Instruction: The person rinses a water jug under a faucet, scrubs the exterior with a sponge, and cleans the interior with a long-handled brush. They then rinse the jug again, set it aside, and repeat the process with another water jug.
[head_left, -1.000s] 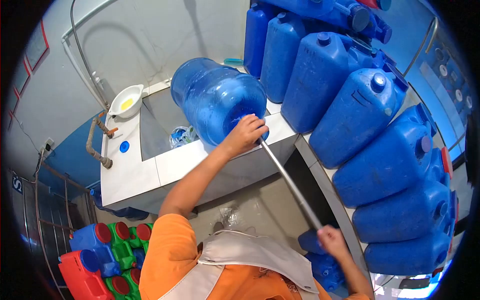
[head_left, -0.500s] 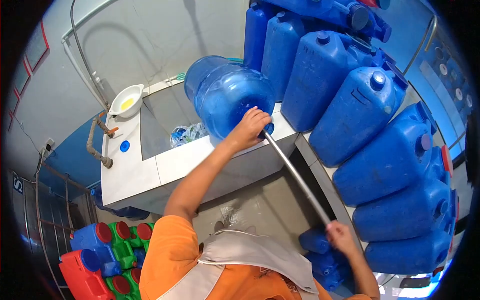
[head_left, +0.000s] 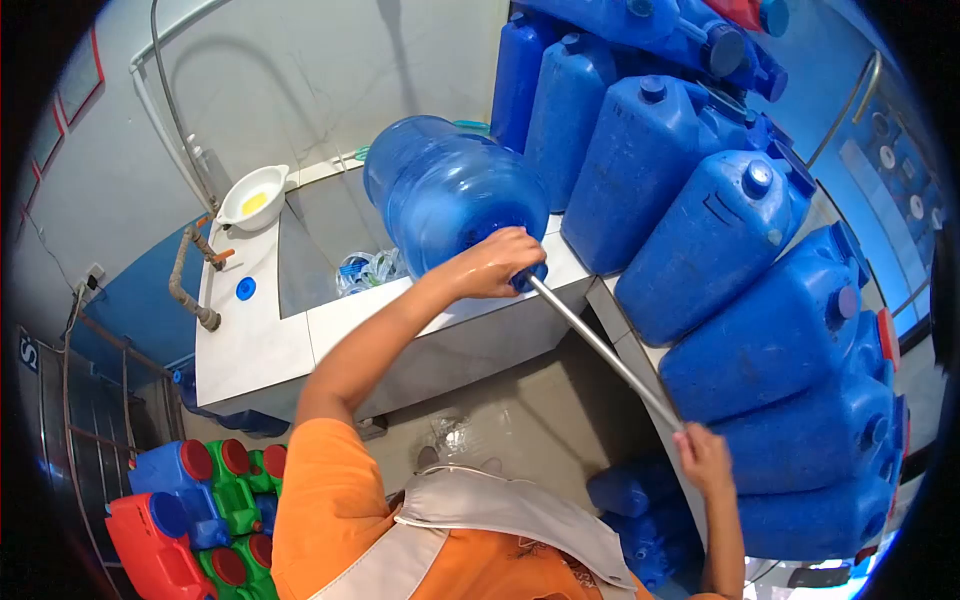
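A large clear blue water jug [head_left: 440, 190] lies on its side over the tiled basin, its mouth towards me at the basin's front edge. My left hand [head_left: 500, 262] is closed round the jug's neck. A long metal rod [head_left: 605, 350] runs from the jug's mouth down to the right. Its far end inside the jug cannot be made out. My right hand [head_left: 704, 460] grips the rod's lower end, fingers wrapped round it.
A white bowl [head_left: 278, 182] with something yellow, a blue cap [head_left: 245, 288] and a pipe [head_left: 180, 272] are on the left ledge. Blue containers [head_left: 630, 160] line the right side. Red, green and blue jugs [head_left: 160, 545] stand lower left. Plastic items [head_left: 372, 270] lie in the basin.
My right hand has moved slightly right and up with the rod's lower end. My left hand has shifted slightly down at the jug's neck, and its fingers look more tightly curled.
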